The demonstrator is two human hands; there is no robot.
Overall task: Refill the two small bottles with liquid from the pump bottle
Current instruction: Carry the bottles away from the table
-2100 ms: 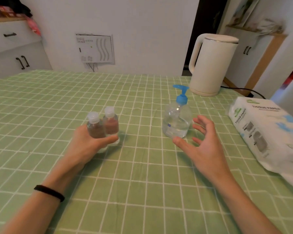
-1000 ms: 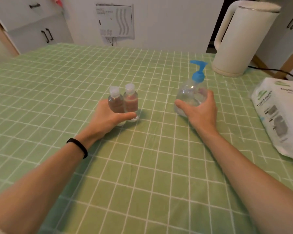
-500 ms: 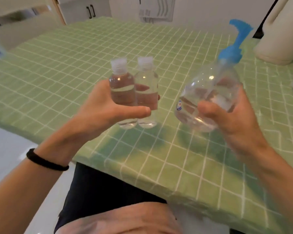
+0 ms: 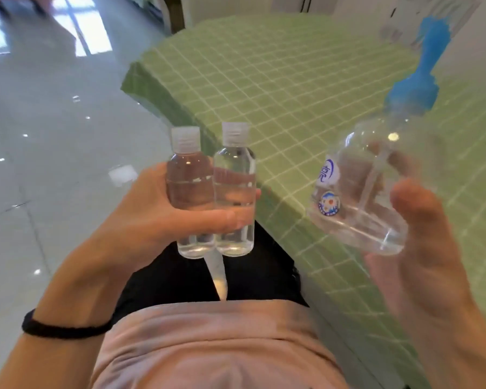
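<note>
My left hand point(image 4: 152, 217) grips two small clear bottles side by side, thumb across their fronts. Both are upright, with ribbed translucent caps on and clear liquid inside: the left small bottle point(image 4: 188, 175) and the right small bottle point(image 4: 235, 169). My right hand point(image 4: 421, 248) holds the round clear pump bottle point(image 4: 359, 197) from below and behind, tilted right, its blue pump head point(image 4: 421, 80) blurred at the top. A little liquid lies at its bottom. All three bottles hang in the air near the table's corner, above my lap.
The table with the green checked cloth point(image 4: 292, 80) fills the upper right; its corner and edge run past my lap. Shiny grey floor tiles point(image 4: 40, 136) spread to the left. My pink shirt and dark trousers fill the bottom.
Both hands have lifted their bottles off the table and drawn them back toward my body. The view has swung left and down, so the kettle and tissue pack are out of sight.
</note>
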